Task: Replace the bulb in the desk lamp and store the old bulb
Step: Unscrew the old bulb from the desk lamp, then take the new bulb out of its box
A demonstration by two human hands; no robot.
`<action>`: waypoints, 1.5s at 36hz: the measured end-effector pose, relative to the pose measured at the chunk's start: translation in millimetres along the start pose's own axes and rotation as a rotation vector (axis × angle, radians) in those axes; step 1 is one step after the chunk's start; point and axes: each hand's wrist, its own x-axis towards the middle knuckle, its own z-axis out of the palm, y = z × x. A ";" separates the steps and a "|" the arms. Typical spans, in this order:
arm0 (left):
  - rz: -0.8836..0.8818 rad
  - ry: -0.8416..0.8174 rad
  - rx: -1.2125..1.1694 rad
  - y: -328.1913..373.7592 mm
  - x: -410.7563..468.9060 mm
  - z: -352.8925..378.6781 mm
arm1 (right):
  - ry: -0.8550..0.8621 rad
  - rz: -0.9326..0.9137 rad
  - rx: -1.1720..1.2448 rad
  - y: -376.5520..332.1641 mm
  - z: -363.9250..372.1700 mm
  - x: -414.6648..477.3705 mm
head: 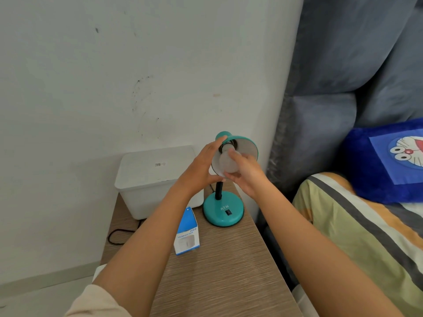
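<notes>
A teal desk lamp stands on its round base [223, 212] at the back right of the wooden bedside table [229, 271]. Its shade [246, 146] is tilted up toward me. A white bulb [225, 162] sits in the socket inside the shade. My right hand [246, 172] grips the bulb from the right, fingers wrapped around the glass. My left hand [201, 168] cups the shade's left rim and neck, steadying it. A small blue and white box [187, 233] stands on the table left of the lamp base.
A white lidded plastic bin [151, 177] stands at the table's back left against the wall. A black cord [121, 234] loops beside it. A bed with a striped cover [357, 236], a blue cartoon pillow [389, 161] and a grey padded headboard [332, 99] lies to the right.
</notes>
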 end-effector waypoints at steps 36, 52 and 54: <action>-0.559 -0.137 0.290 -13.8 -126.6 -4.1 | 0.131 -0.311 -0.839 128.3 -63.7 -74.1; -0.727 -0.082 -0.060 -63.0 -152.2 15.7 | 0.055 -0.135 -1.154 188.6 -42.8 8.3; -0.724 -0.075 -0.077 -67.2 -153.1 14.6 | 0.062 -0.137 -1.172 190.2 -40.9 14.9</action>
